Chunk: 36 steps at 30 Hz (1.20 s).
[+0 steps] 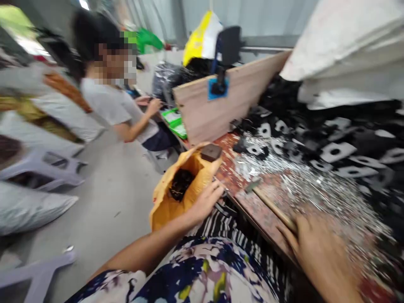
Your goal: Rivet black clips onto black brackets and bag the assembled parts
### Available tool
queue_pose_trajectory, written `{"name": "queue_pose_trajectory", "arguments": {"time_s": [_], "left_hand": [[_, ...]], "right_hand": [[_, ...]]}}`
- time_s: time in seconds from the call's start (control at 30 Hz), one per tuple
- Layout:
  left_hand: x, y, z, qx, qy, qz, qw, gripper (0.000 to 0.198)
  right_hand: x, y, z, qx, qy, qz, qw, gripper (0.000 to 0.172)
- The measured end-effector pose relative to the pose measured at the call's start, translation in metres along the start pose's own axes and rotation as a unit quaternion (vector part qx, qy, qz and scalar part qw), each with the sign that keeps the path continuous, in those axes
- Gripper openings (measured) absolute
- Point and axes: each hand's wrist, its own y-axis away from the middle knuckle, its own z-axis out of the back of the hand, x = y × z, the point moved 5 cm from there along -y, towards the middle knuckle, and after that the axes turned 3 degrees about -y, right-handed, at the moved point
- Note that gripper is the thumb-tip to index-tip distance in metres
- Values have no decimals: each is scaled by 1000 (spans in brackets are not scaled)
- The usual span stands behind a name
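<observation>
My right hand point(318, 248) is closed around the wooden handle of a hammer point(274, 208), whose metal head rests over a worn flat slab at the table's front edge. Thin silvery metal pins point(315, 189) lie in a heap just beyond the hammer. My left hand point(206, 202) is beside the open yellow sack point(164, 206), its fingers stretched toward the table edge. Close under those fingers is a dark piece point(225, 209), too blurred to name; no grip on it shows. Inside the sack lie dark, shiny parts point(181, 185).
Black and pale parts with round holes point(337, 152) pile up at the right, below a white sack point(353, 50). A wooden board point(217, 113) stands upright across the table. Another person point(110, 101) sits at the left near green trays point(175, 122). Plastic stools point(47, 168) and sacks occupy the floor.
</observation>
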Motion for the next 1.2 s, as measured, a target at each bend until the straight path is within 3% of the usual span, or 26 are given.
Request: {"name": "queue_pose_trajectory", "arguments": {"time_s": [0.1, 0.17, 0.3, 0.47, 0.57, 0.67, 0.83, 1.0, 1.2], "left_hand": [[25, -12, -13, 12, 31, 55, 998, 38], [32, -15, -26, 19, 22, 58, 998, 39], [36, -24, -43, 24, -14, 23, 999, 40], [40, -33, -45, 6, -51, -13, 999, 40], [42, -32, -44, -4, -62, -15, 998, 40], [42, -31, -44, -9, -68, -16, 997, 40], [42, -31, -44, -8, -69, -9, 998, 40], [41, -31, -43, -1, -73, -13, 997, 39], [29, -33, -40, 28, -66, -23, 997, 38]], "right_hand": [[-2, 4, -9, 100, 27, -49, 993, 24], [-3, 5, -8, 125, 23, -97, 987, 20], [2, 6, 26, 57, -34, -69, 995, 32], [15, 8, 61, -36, -126, -42, 991, 58], [28, 7, 53, -55, -150, -31, 987, 64], [37, 5, 39, -17, -125, -5, 992, 57], [30, 9, 48, -51, -138, -50, 988, 62], [41, 8, 29, 43, -154, -27, 987, 53], [25, 5, 12, 97, -167, -81, 978, 42]]}}
